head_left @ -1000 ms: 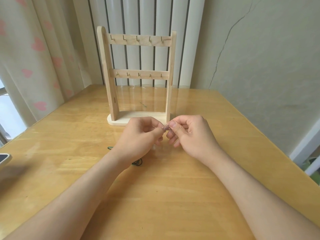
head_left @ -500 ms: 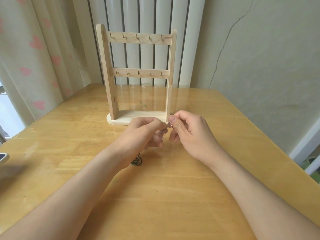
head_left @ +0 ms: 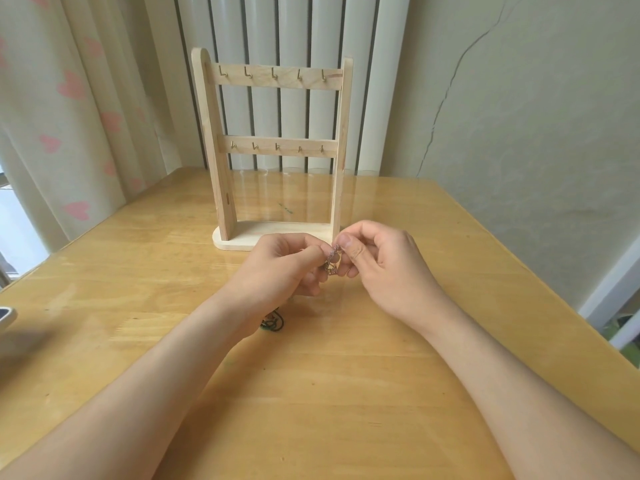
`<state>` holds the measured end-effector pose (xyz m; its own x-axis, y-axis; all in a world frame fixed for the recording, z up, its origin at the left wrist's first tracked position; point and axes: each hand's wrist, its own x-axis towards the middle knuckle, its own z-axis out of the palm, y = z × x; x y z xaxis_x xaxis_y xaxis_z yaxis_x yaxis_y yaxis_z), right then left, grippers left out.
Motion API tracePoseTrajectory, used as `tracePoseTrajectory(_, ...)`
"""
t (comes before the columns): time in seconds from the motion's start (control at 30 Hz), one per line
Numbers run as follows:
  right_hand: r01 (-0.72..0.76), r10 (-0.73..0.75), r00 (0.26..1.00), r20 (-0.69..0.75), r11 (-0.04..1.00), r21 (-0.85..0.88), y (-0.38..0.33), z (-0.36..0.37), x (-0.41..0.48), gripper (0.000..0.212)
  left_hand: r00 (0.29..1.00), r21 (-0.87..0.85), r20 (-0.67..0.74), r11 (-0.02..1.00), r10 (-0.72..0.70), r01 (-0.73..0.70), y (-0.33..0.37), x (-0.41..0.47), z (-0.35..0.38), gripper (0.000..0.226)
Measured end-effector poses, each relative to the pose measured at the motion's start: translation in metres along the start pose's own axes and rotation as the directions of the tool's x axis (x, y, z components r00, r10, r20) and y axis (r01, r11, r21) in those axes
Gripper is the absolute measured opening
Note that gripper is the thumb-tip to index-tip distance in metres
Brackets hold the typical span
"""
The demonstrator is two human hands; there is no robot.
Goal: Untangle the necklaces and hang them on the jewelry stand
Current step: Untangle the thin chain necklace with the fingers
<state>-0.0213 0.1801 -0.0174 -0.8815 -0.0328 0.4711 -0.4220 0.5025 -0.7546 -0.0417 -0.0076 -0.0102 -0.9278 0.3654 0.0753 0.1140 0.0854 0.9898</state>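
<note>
Head view, with the dial centred on the middle of the picture. Both forearms come in from the bottom corners, and the hands meet just above centre, toward 12 o'clock, over a glossy wooden table (head_left: 346, 393).

The left hand (head_left: 287, 265) is curled, with its thumb and forefinger pinching the tangled necklace (head_left: 332, 261). This is a small bunch of fine, pinkish metallic chain held up off the tabletop. The right hand (head_left: 384, 268) pinches the same bunch from the 3 o'clock side. Its thumb is pressed on top of the chain and its other fingers are folded in beneath. The two sets of fingertips touch around the chain. How the strands run inside the bunch is too small to tell.

At about 7 o'clock from the hands, a small coil of dark green cord (head_left: 273, 322) lies on the table. It is partly hidden under the left wrist.

The jewelry stand (head_left: 277, 150) stands upright at 12 o'clock, just behind the hands. It is made of pale wood, with two posts on a flat base and two cross rails, and each rail carries a row of five small brass hooks (head_left: 273, 73). The right hand's knuckles are near the foot of the right post.

Behind the stand there are white vertical panels (head_left: 294, 29). A curtain with pink hearts (head_left: 69, 98) hangs at 10 o'clock, and a cracked wall (head_left: 502, 116) fills the area around 2 o'clock. At 9 o'clock, a pale object (head_left: 5, 315) is cut off by the frame edge.
</note>
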Motion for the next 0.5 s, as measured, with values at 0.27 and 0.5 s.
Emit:
tracePoseTrajectory(0.27, 0.023, -0.023, 0.999, -0.03, 1.0, 0.013, -0.0038, -0.0002, -0.0014, 0.018, 1.0, 0.008, -0.016, 1.0, -0.003, 0.003, -0.0007, -0.0003, -0.0008, 0.025)
tracePoseTrajectory(0.5, 0.102, -0.104, 0.994, -0.013, 0.985, -0.138, -0.0021, -0.0016, -0.0018, 0.016, 0.997, 0.112, -0.077, 0.993, 0.032, -0.023, -0.0008, -0.0012, -0.0017, 0.018)
